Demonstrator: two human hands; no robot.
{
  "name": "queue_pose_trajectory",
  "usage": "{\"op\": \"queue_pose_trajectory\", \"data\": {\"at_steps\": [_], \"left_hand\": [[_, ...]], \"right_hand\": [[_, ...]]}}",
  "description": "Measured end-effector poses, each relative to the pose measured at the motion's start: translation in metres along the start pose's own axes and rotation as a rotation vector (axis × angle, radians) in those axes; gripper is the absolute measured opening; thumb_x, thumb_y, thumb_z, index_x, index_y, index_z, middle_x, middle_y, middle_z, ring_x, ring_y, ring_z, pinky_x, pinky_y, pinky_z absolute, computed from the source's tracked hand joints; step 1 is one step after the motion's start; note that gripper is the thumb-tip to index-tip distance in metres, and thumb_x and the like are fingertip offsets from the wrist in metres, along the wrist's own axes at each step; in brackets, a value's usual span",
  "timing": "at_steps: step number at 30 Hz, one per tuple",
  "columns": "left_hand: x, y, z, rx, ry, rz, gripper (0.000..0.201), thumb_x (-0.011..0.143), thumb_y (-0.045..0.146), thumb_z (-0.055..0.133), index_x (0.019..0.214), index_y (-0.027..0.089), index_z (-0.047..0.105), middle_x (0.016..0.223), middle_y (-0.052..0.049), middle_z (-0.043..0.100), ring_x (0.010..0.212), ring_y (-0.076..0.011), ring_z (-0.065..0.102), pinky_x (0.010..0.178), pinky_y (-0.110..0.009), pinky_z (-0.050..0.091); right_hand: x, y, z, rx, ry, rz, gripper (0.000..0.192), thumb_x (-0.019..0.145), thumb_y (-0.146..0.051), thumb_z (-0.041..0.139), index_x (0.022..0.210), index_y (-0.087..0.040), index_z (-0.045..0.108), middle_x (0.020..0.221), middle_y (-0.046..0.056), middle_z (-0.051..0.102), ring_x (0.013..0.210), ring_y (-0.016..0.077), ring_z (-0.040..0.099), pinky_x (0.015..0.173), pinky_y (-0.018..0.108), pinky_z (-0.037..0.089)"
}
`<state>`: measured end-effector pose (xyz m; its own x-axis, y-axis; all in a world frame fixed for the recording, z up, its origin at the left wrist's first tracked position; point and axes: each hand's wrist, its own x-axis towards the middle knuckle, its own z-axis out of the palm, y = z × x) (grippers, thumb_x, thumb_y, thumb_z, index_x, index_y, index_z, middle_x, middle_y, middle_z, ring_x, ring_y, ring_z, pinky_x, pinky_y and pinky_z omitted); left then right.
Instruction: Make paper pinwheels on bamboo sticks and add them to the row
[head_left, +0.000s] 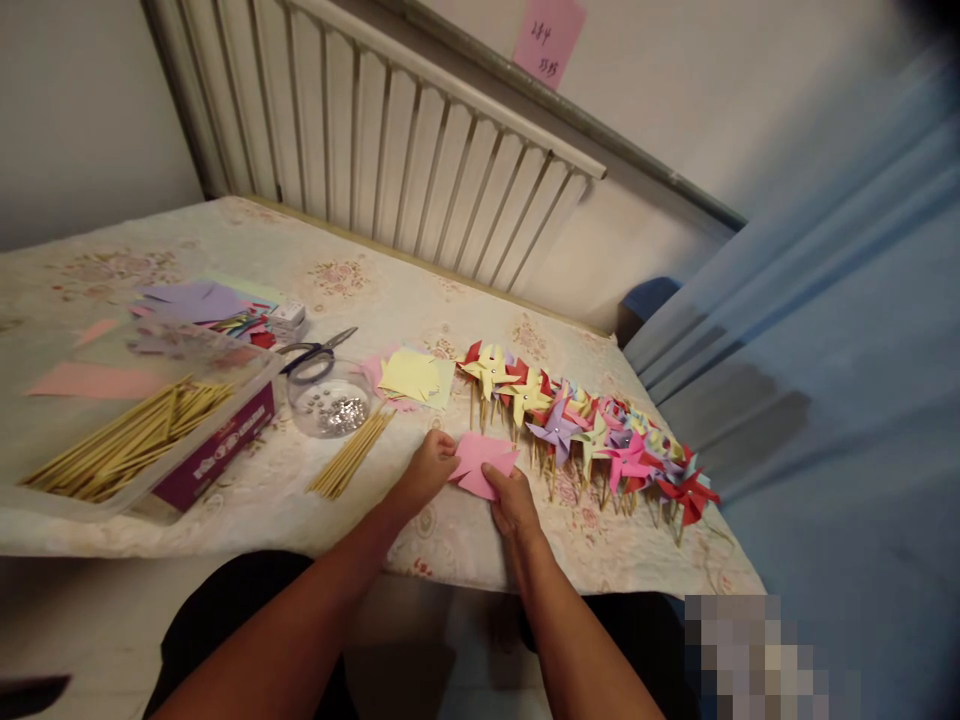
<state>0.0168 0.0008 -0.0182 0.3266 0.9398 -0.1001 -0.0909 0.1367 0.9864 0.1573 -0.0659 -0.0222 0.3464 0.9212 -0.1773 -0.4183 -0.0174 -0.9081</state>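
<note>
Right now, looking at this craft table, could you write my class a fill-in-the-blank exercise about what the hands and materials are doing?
1. Both hands, the left hand and the right hand, hold a piece of paper coloured ____.
2. The finished pinwheels lie in a row to the ____ of the hands.
3. The scissors lie just behind a clear round ____.
4. The plastic box on the left holds many wooden ____.

Missing words: pink; right; dish; sticks
</note>
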Motion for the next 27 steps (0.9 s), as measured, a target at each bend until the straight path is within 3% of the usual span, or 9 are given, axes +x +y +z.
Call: {"op": "queue_pose_trajectory", "data": {"at_steps": [5, 11, 15, 20, 27], "left_hand": [[-0.007, 0.011, -0.009, -0.026, -0.239, 0.034, 0.033, 0.067, 0.021, 0.057, 0.101, 0.018, 0.055, 0.088, -0.001, 0.063, 0.073, -0.0141, 0.058, 0.068, -0.027, 0.044], [-0.009, 0.013, -0.011, 0.065, -0.391, 0.037, 0.028, 0.066, 0.020, 0.059, 0.093, 0.017, 0.065, 0.081, -0.001, 0.065, 0.076, -0.0163, 0.058, 0.065, -0.025, 0.041], [-0.007, 0.011, -0.011, 0.182, -0.403, 0.095, 0.024, 0.068, 0.021, 0.059, 0.089, 0.017, 0.068, 0.086, -0.003, 0.066, 0.080, -0.0174, 0.057, 0.066, -0.025, 0.041], [-0.004, 0.008, -0.009, 0.295, -0.366, 0.120, 0.013, 0.068, 0.022, 0.058, 0.078, 0.018, 0.066, 0.072, 0.000, 0.060, 0.071, -0.0152, 0.051, 0.062, -0.024, 0.037], [-0.001, 0.002, -0.006, 0.286, -0.366, 0.113, 0.010, 0.071, 0.028, 0.057, 0.072, 0.018, 0.059, 0.063, 0.003, 0.053, 0.063, -0.0137, 0.048, 0.060, -0.025, 0.036]], "right_hand": [[-0.002, -0.004, 0.004, 0.041, 0.007, -0.003, 0.032, 0.062, -0.025, 0.081, 0.090, -0.016, 0.069, 0.089, 0.006, 0.076, 0.075, 0.0220, 0.070, 0.079, 0.036, 0.055], [-0.001, -0.002, 0.001, 0.045, 0.014, -0.010, 0.033, 0.063, -0.025, 0.080, 0.093, -0.016, 0.069, 0.091, 0.006, 0.075, 0.079, 0.0228, 0.070, 0.081, 0.037, 0.054], [0.001, 0.000, -0.001, 0.046, 0.017, -0.010, 0.030, 0.064, -0.024, 0.079, 0.091, -0.016, 0.070, 0.088, 0.005, 0.075, 0.076, 0.0205, 0.069, 0.080, 0.035, 0.054], [0.002, 0.002, -0.001, 0.019, 0.028, -0.020, 0.029, 0.063, -0.023, 0.079, 0.089, -0.014, 0.071, 0.087, 0.005, 0.075, 0.075, 0.0197, 0.068, 0.078, 0.033, 0.053], [0.001, 0.002, -0.002, -0.024, 0.000, -0.023, 0.027, 0.064, -0.024, 0.077, 0.089, -0.015, 0.071, 0.086, 0.005, 0.075, 0.074, 0.0199, 0.068, 0.077, 0.032, 0.052]]}}
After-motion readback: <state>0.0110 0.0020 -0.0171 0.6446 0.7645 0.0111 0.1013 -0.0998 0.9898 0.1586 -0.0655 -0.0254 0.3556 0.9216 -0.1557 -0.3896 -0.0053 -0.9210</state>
